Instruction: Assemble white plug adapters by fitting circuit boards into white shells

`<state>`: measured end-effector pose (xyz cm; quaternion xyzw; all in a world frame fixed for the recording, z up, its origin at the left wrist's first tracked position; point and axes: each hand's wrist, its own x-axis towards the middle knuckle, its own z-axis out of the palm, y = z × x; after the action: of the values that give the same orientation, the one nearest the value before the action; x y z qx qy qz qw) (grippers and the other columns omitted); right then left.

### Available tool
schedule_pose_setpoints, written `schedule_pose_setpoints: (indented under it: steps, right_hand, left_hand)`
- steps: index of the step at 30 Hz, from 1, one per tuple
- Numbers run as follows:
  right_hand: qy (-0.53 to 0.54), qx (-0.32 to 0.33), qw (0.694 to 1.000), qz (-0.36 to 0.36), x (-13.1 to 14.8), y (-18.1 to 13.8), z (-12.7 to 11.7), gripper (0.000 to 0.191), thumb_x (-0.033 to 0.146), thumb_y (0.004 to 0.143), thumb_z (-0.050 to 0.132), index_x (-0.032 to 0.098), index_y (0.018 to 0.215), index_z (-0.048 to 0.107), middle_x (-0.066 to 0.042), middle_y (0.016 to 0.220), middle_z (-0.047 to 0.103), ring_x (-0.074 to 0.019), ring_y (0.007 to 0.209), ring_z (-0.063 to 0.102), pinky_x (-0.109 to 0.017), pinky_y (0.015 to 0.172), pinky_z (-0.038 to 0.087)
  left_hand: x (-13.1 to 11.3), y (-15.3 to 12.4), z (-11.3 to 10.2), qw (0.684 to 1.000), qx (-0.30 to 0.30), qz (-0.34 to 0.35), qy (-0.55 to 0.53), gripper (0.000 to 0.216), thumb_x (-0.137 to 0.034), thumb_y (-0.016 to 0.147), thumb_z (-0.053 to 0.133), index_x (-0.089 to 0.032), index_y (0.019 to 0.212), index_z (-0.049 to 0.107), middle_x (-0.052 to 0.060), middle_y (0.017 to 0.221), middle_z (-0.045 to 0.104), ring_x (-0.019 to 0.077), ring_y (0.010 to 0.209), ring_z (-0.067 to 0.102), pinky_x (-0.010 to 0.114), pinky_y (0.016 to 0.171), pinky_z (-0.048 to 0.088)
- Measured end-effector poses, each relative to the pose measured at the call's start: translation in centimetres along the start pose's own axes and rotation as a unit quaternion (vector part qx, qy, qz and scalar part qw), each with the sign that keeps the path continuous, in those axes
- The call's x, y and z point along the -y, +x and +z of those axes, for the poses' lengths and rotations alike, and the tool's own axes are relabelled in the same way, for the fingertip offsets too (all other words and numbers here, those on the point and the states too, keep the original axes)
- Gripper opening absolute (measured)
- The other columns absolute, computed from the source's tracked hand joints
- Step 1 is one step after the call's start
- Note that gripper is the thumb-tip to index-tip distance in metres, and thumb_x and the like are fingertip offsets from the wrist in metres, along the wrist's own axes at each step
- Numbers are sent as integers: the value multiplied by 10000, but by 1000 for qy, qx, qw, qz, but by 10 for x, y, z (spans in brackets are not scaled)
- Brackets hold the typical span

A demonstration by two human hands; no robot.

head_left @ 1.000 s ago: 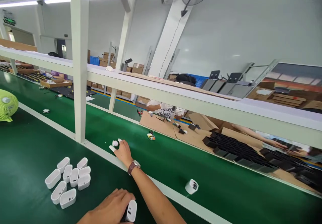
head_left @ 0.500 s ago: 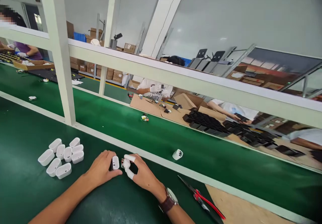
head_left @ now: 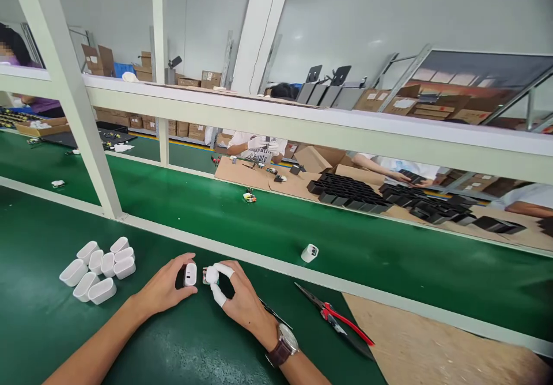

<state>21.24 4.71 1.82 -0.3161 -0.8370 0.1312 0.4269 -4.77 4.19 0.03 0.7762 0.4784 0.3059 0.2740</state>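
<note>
Between thumb and forefinger, my left hand grips a white oval plastic housing, its end with small dark slots turned up toward me. My right hand, with white covers on thumb and forefinger, pinches a small circuit board assembly with a rounded white part. A narrow gap separates the board from the housing. To the left stands a cluster of several white oval housings with their open ends up. Right of my right wrist lie red-handled long-nose pliers; a thin dark tool is partly hidden behind that wrist.
A green conveyor belt runs past the bench, carrying a white housing and a small board assembly. A slanted frame post rises at left. A wooden board lies at right. Co-workers sit across, beside black parts.
My view has turned slightly. The housing in my left hand now shows its slotted end more squarely, and the board in my right hand sits a little apart from it.
</note>
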Motion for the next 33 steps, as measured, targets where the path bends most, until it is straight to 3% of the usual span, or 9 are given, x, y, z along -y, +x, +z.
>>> schedule_pose_setpoints:
  steps: [7,16,28,33]
  right_hand:
    - [-43,16,998,-53,25,2,-8,485,106,997,585,251,1449,481,-139,1265,647,-287,1146,630,-489,919,619]
    - [-94,62,993,-44,27,-1,-9,632,95,989,534,222,1578,345,-172,1312,647,-330,1186,626,-527,932,633]
    - [-124,94,986,-64,35,2,-14,452,61,983,457,177,1418,497,-172,1267,634,-333,1159,601,-513,901,632]
    - [-91,99,990,-46,32,1,-13,333,172,1059,519,167,1392,512,-165,1248,668,-309,1132,622,-493,894,636]
  left_hand:
    - [-12,-2,3,995,-25,98,25,888,-243,940,763,-382,1627,218,63,1438,654,268,1320,612,514,1127,524]
    - [-16,-2,2,992,-16,115,48,977,-207,941,772,-398,1651,129,60,1438,662,283,1318,598,532,1134,503]
    - [-22,-3,3,993,2,109,45,934,-223,958,752,-391,1649,146,51,1431,666,288,1318,587,527,1130,491]
    - [-24,-5,5,997,26,70,9,900,-225,949,751,-389,1633,189,39,1444,662,281,1354,574,535,1144,484]
